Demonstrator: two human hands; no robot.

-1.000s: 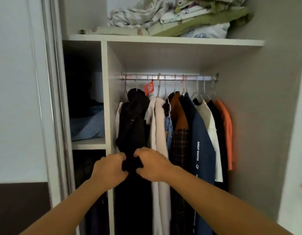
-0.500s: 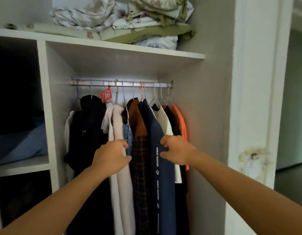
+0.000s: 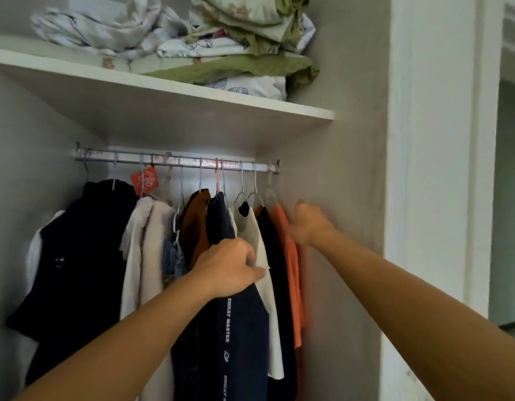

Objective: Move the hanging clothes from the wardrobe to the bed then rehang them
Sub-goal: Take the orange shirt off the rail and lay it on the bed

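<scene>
While reaching into the wardrobe point(image 3: 352, 169) from the bottom of the frame, two bare forearms, one from the lower left, one from the lower right. Nearest the camera, left hand point(image 3: 230, 267), fingers curled closed, grip bunched on the front of the navy garment point(image 3: 221, 328) with white "SWEAT MASTER" lettering down it, knuckles also against the edge of the cream top point(image 3: 257, 247) just beside. Farther in and higher, right hand point(image 3: 310, 225), blurred; at the shoulder of the orange shirt point(image 3: 291, 270), against the grey side wall; cannot tell whether that grip is closed on the cloth or merely touching it.

Behind the hands, hanging clothes in a row on wire hangers: from the left, a pale piece half hidden, black jacket point(image 3: 85, 256), two off-white garments point(image 3: 146, 256), a bit of denim point(image 3: 172, 259), rust-brown shirt point(image 3: 197, 224), then the navy one, the cream top, a black piece, and the orange shirt last on the right. All hooked over the metal rail point(image 3: 175, 162), with a red tag point(image 3: 145, 180) dangling near its left part. Above the rail, white shelf point(image 3: 163, 91); on it, farthest and highest, folded bedding point(image 3: 221, 53) in green and floral prints. Off to the right, a white door frame point(image 3: 433, 169).
</scene>
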